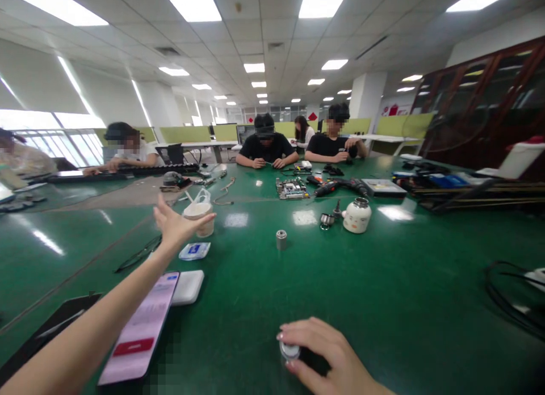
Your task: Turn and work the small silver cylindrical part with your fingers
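My left hand (176, 220) reaches far forward on the left, fingers spread and holding nothing visible. Just behind it stands a pale cup (203, 220) with a clear plastic bag at its top; I cannot tell whether the hand touches it. At the near edge of view, my right hand (326, 352) has thumb and fingers around a small round container (290, 351) with a silver rim and pale top. Farther up the green table (242, 304), a small metal cylinder (281, 240) stands upright, apart from both hands.
Left of centre lie a lit phone (142, 327), a white case (188, 287) and a blue-white packet (195, 251). A white bottle (357, 215) stands beside a metal cap (327, 220). Behind are a circuit board (293, 189) and power drill (327, 188). Several people sit beyond. Black cables (506, 304) lie right.
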`<move>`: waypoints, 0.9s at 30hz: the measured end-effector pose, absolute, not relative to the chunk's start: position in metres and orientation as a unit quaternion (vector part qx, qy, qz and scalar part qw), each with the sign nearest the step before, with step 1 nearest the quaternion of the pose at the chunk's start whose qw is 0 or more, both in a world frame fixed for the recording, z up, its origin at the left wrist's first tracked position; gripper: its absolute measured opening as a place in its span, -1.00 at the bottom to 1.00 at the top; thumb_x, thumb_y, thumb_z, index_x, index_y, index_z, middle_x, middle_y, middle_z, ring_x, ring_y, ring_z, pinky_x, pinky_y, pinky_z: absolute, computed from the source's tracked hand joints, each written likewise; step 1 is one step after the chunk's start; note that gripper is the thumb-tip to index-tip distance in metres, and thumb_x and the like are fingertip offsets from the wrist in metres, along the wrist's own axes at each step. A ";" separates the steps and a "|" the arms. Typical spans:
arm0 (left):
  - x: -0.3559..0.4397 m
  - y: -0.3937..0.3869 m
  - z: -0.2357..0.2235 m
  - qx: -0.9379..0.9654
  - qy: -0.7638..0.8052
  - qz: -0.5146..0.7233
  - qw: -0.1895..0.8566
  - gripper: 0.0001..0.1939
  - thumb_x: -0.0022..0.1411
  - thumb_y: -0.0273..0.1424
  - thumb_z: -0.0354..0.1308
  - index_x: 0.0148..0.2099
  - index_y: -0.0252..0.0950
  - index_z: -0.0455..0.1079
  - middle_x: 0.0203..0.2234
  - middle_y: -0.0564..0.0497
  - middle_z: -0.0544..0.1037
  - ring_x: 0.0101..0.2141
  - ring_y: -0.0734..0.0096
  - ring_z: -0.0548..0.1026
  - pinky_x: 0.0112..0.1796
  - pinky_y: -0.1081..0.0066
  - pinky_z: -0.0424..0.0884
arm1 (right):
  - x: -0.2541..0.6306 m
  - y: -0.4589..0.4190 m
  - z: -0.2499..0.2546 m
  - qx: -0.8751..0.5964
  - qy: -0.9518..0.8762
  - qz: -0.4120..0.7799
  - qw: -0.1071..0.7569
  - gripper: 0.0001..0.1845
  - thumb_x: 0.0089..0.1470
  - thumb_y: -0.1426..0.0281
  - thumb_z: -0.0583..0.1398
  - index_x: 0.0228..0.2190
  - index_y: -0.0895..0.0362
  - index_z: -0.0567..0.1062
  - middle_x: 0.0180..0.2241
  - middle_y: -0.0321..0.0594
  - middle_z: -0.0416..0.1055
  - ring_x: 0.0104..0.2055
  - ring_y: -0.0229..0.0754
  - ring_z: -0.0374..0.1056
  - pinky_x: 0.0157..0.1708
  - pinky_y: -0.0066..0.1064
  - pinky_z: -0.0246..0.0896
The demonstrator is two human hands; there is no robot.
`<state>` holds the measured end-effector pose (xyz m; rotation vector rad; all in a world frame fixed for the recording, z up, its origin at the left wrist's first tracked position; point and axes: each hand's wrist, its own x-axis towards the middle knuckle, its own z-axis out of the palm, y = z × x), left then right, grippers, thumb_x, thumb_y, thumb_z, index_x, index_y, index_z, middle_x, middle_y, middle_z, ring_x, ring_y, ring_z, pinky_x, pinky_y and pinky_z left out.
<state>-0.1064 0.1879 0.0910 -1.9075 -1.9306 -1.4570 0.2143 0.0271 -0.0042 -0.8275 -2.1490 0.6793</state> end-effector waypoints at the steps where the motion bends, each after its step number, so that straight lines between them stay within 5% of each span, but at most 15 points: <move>1: -0.088 0.161 0.083 -0.591 -0.598 -0.536 0.074 0.03 0.10 -0.09 0.28 0.33 -0.56 -0.19 0.28 -0.44 0.02 0.24 -0.31 0.06 0.14 -0.07 0.15 | 0.214 0.026 -0.003 -0.334 -0.825 0.278 0.360 -0.60 0.11 0.39 0.25 0.01 -0.01 0.45 -0.03 -0.17 0.52 0.01 -0.07 0.44 0.04 -0.22 0.28; 4: -0.030 0.077 0.050 -0.750 -0.467 -0.464 -0.058 -0.42 0.21 -0.20 0.22 0.21 -0.26 0.21 0.12 -0.14 0.39 0.07 0.07 0.40 0.02 0.19 0.37 | 0.212 0.023 -0.003 -0.393 -0.776 0.340 0.357 -0.35 -0.01 0.41 0.33 0.12 -0.03 0.32 -0.07 -0.22 0.53 -0.04 -0.10 0.45 0.03 -0.21 0.28; 7: 0.009 0.026 0.021 -0.813 -0.396 -0.374 -0.203 -0.82 0.25 -0.35 0.23 -0.08 -0.12 0.51 -0.24 0.05 0.64 -0.23 0.31 0.58 -0.20 0.39 0.48 | 0.210 0.022 -0.005 -0.415 -0.746 0.376 0.361 -0.41 -0.05 0.44 0.35 0.04 0.00 0.37 -0.12 -0.26 0.52 -0.07 -0.12 0.44 -0.02 -0.27 0.31; 10: 0.018 0.020 0.015 -0.808 -0.387 -0.376 -0.235 -0.86 0.26 -0.39 0.23 -0.13 -0.13 0.56 -0.33 0.08 0.67 -0.32 0.35 0.59 -0.25 0.42 0.45 | 0.210 0.022 -0.007 -0.411 -0.750 0.369 0.363 -0.52 -0.04 0.44 0.34 -0.04 0.02 0.43 -0.08 -0.24 0.49 -0.04 -0.12 0.41 0.00 -0.27 0.28; 16: -0.001 0.042 0.018 -0.788 -0.438 -0.422 -0.099 -0.83 0.29 -0.36 0.20 -0.12 -0.10 0.59 -0.35 0.00 0.58 -0.27 0.25 0.47 -0.25 0.28 0.37 | 0.211 0.023 -0.006 -0.427 -0.754 0.357 0.349 -0.45 -0.07 0.44 0.34 0.01 0.03 0.42 -0.10 -0.22 0.50 -0.10 -0.10 0.42 -0.04 -0.25 0.30; 21: -0.017 0.047 0.002 -0.811 -0.486 -0.322 -0.050 -0.87 0.21 -0.32 0.29 -0.20 0.02 0.61 -0.47 0.03 0.49 -0.37 0.28 0.38 -0.37 0.32 0.30 | 0.212 0.023 0.000 -0.425 -0.760 0.360 0.334 -0.57 -0.08 0.46 0.33 -0.11 0.05 0.50 -0.13 -0.22 0.52 -0.09 -0.08 0.43 -0.04 -0.24 0.29; 27: -0.003 0.030 0.039 -0.838 -0.270 -0.472 -0.035 -0.77 0.27 -0.43 0.22 -0.03 -0.11 0.53 -0.25 0.01 0.58 -0.13 0.25 0.43 -0.12 0.27 0.35 | 0.210 0.025 -0.003 -0.412 -0.763 0.353 0.351 -0.60 -0.10 0.48 0.33 -0.15 0.07 0.49 -0.18 -0.24 0.52 -0.14 -0.10 0.43 -0.10 -0.28 0.30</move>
